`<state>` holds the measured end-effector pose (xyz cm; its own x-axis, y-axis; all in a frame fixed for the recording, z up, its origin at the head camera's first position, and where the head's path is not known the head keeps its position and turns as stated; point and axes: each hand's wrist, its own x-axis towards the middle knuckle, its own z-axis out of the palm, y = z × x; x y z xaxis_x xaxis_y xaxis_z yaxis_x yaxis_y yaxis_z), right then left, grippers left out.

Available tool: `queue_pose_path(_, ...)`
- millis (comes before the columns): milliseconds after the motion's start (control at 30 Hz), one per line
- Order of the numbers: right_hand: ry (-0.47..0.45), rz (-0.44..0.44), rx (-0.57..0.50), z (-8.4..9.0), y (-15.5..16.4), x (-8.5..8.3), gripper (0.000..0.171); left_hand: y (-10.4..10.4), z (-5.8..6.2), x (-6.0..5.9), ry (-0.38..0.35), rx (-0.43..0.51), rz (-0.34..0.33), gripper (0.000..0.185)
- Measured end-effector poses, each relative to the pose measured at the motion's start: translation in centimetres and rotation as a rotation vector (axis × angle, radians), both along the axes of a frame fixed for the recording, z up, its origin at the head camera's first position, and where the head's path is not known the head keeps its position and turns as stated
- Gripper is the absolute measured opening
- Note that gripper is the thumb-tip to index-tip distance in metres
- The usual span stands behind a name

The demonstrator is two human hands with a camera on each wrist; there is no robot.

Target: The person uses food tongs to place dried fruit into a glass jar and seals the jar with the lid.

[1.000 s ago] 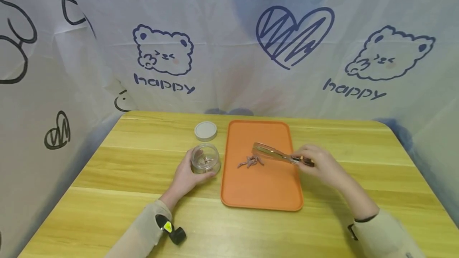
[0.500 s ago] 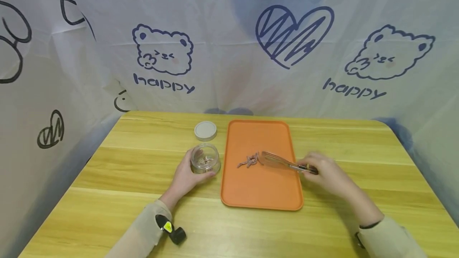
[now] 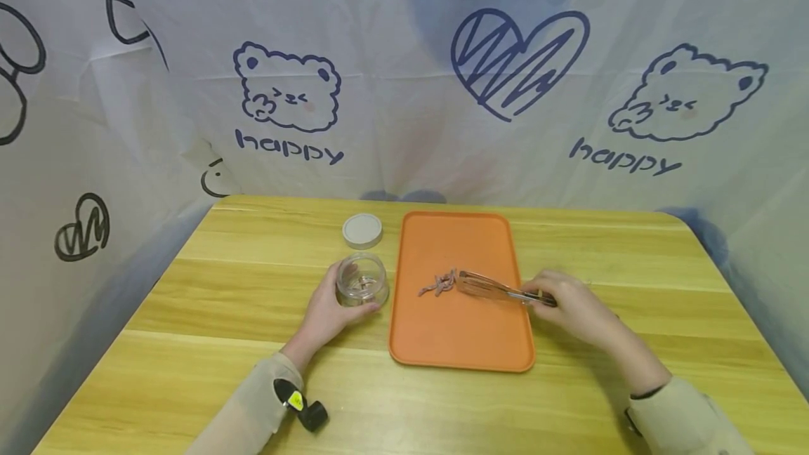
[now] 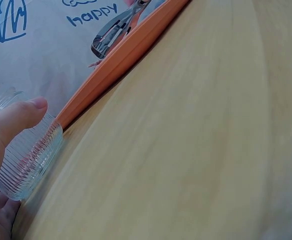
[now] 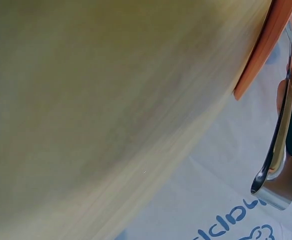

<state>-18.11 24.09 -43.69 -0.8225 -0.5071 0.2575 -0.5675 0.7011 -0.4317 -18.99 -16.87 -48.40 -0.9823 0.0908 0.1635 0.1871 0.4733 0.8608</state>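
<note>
My left hand (image 3: 325,307) grips a small clear ribbed jar (image 3: 362,279) standing on the wooden table, a few brownish pieces inside it; the left wrist view shows my thumb (image 4: 15,117) against the jar (image 4: 30,160). My right hand (image 3: 569,300) holds metal tongs (image 3: 496,288) by the handle end. Their tips lie low over the orange tray (image 3: 442,335), right beside a small pile of brownish strips (image 3: 437,284). In the right wrist view the tongs (image 5: 281,150) show beside the tray's edge (image 5: 263,50).
A white round lid (image 3: 362,230) lies on the table behind the jar. The tray sits at the table's middle. A white printed cloth (image 3: 404,76) walls in the back and both sides. A small black device (image 3: 303,406) sits at my left wrist.
The tongs dropped from a raised angle down to the tray. Their tips now sit at the strips, and my right hand shifted slightly. The left hand and jar stayed put.
</note>
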Motion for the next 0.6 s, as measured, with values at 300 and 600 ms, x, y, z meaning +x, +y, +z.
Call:
queue_pose_path(300,-0.018,0.008,-0.022,0.26,0.02,0.09,0.016,-0.03,-0.03,-0.01,0.004,-0.004,-0.001,0.096)
queue_pose_path(600,0.032,-0.006,-0.043,0.59,0.28,0.18,0.019,-0.04,-0.07,-0.02,0.004,-0.002,0.000,0.096)
